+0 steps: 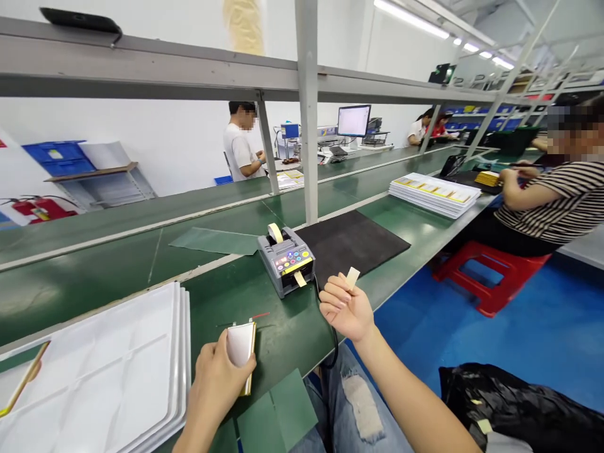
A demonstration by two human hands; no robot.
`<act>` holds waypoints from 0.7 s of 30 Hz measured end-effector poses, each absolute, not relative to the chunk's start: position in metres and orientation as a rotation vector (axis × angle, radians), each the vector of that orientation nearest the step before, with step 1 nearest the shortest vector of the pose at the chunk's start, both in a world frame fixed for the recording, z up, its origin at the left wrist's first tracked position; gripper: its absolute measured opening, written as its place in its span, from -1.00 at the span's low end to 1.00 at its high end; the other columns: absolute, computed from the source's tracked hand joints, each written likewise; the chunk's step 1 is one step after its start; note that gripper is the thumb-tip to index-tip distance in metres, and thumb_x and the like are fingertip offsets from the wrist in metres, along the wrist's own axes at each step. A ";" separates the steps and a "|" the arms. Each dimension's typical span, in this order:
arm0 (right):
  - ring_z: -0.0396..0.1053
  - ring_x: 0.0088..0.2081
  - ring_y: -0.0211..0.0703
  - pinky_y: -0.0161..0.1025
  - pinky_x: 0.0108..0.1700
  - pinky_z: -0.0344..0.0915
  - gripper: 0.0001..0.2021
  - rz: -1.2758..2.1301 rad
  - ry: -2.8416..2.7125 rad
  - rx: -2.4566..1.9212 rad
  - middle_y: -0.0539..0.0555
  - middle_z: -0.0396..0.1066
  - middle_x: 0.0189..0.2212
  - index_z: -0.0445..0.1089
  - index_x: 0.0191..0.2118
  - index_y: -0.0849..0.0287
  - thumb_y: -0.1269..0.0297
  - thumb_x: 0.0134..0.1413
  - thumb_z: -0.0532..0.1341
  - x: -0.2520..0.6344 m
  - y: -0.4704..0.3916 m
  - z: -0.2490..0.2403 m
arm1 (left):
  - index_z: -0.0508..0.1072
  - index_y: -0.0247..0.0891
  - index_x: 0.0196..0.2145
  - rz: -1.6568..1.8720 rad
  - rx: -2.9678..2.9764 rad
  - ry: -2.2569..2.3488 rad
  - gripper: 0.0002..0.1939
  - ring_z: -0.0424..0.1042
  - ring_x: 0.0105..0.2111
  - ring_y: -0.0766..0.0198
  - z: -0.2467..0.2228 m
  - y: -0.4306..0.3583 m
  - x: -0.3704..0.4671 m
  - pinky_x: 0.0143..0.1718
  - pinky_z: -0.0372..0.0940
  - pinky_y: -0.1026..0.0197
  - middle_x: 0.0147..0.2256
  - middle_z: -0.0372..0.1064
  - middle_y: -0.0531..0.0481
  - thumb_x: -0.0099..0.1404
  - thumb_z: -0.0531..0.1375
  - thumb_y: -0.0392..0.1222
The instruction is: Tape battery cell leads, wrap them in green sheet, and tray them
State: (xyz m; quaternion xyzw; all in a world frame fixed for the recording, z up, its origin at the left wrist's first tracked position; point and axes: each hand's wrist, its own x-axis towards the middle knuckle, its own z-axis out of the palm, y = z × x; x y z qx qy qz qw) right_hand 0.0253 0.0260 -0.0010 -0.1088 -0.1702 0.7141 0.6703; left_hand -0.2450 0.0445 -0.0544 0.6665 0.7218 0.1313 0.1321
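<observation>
My left hand (219, 374) is closed around a flat pouch battery cell (240, 345) with a silvery face, yellow edges and small tabs at its far end. The cell is held by its sides just above the green bench. My right hand (346, 308) is raised at the bench's front edge, fingers curled, pinching a short piece of cream tape (352, 277). Beyond it stands a grey tape dispenser (283, 261) carrying a tape roll, with a strip of tape (301, 279) sticking out of its front.
Stacked white trays (108, 358) lie at left, with another cell (26, 380) in the top one. A black mat (353, 242) lies behind the dispenser. Green sheets (283, 409) overhang the front edge. A post (309, 113) rises behind. A co-worker (557, 189) sits at right.
</observation>
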 end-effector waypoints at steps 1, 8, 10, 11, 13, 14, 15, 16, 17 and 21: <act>-0.20 -0.63 -0.32 -0.43 -0.60 -0.01 -0.62 1.628 -0.385 -0.217 -0.15 -0.24 -0.64 -0.08 -0.56 0.13 0.26 0.24 0.06 0.027 0.024 0.000 | 0.15 -0.30 0.16 0.353 1.973 2.139 -0.27 0.30 -0.09 -0.07 -0.056 0.045 -0.244 -0.13 0.27 0.00 -0.18 0.19 -0.17 0.08 0.09 0.09; -0.09 -0.61 -0.36 -0.42 -0.59 -0.03 -0.60 1.440 -0.605 -0.479 -0.15 -0.08 -0.65 0.05 -0.53 0.13 0.17 -0.05 0.34 0.038 0.017 -0.012 | 0.14 -0.34 0.16 0.240 2.071 2.192 -0.30 0.29 -0.08 -0.09 -0.056 0.042 -0.244 -0.13 0.26 0.02 -0.17 0.21 -0.21 0.12 0.06 0.07; -0.03 -0.61 -0.36 -0.41 -0.59 -0.02 -0.62 1.391 -0.632 -0.519 -0.15 0.01 -0.65 0.11 -0.50 0.12 0.16 -0.10 0.38 0.042 0.018 -0.016 | 0.13 -0.36 0.17 0.215 2.059 2.195 -0.29 0.28 -0.06 -0.10 -0.056 0.041 -0.245 -0.10 0.24 0.02 -0.15 0.21 -0.22 0.13 0.05 0.07; 0.00 -0.61 -0.36 -0.40 -0.58 -0.01 -0.65 1.360 -0.652 -0.548 -0.15 0.06 -0.65 0.15 -0.46 0.11 0.16 -0.12 0.39 0.044 0.020 -0.018 | 0.13 -0.36 0.17 0.198 2.048 2.199 -0.29 0.28 -0.06 -0.11 -0.056 0.040 -0.245 -0.09 0.24 0.02 -0.14 0.22 -0.23 0.13 0.06 0.07; 0.07 -0.61 -0.36 -0.39 -0.55 0.03 -0.67 1.289 -0.691 -0.618 -0.15 0.15 -0.65 0.21 -0.36 0.09 0.19 -0.14 0.40 0.050 0.027 -0.020 | 0.14 -0.37 0.18 0.169 2.063 2.201 -0.28 0.28 -0.06 -0.13 -0.056 0.039 -0.246 -0.07 0.23 0.00 -0.12 0.22 -0.25 0.15 0.05 0.10; 0.10 -0.60 -0.35 -0.38 -0.54 0.05 -0.67 1.245 -0.709 -0.656 -0.15 0.19 -0.65 0.23 -0.31 0.09 0.20 -0.13 0.39 0.053 0.032 -0.020 | 0.15 -0.38 0.18 0.174 2.096 2.217 -0.28 0.28 -0.07 -0.15 -0.055 0.039 -0.246 -0.08 0.23 -0.03 -0.10 0.21 -0.27 0.17 0.04 0.12; 0.13 -0.60 -0.34 -0.38 -0.52 0.07 -0.66 1.196 -0.726 -0.696 -0.15 0.23 -0.65 0.24 -0.27 0.09 0.20 -0.12 0.38 0.056 0.039 -0.020 | 0.17 -0.39 0.17 0.201 2.147 2.240 -0.29 0.27 -0.07 -0.17 -0.054 0.039 -0.246 -0.09 0.23 -0.05 -0.07 0.19 -0.29 0.19 0.02 0.14; 0.16 -0.58 -0.34 -0.36 -0.50 0.10 -0.66 1.142 -0.743 -0.734 -0.13 0.27 -0.63 0.24 -0.25 0.10 0.20 -0.11 0.37 0.059 0.047 -0.021 | 0.19 -0.40 0.16 0.250 2.209 2.261 -0.29 0.26 -0.06 -0.19 -0.052 0.040 -0.246 -0.09 0.23 -0.07 -0.04 0.16 -0.32 0.21 0.00 0.15; 0.20 -0.56 -0.32 -0.35 -0.48 0.13 -0.66 1.085 -0.760 -0.770 -0.11 0.32 -0.59 0.24 -0.23 0.11 0.19 -0.10 0.36 0.061 0.056 -0.021 | 0.22 -0.41 0.15 0.322 2.277 2.266 -0.31 0.24 -0.05 -0.19 -0.049 0.041 -0.246 -0.09 0.23 -0.08 -0.02 0.14 -0.34 0.22 -0.01 0.15; 0.34 -0.33 -0.23 -0.25 -0.25 0.24 -0.52 0.883 -0.825 -0.882 0.00 0.43 -0.32 0.21 -0.11 0.10 0.21 -0.17 0.37 0.062 0.096 -0.026 | 0.29 -0.38 0.10 0.592 2.451 2.060 -0.41 0.21 0.00 -0.11 -0.027 0.052 -0.236 -0.02 0.22 -0.06 0.00 0.14 -0.32 0.26 0.00 0.08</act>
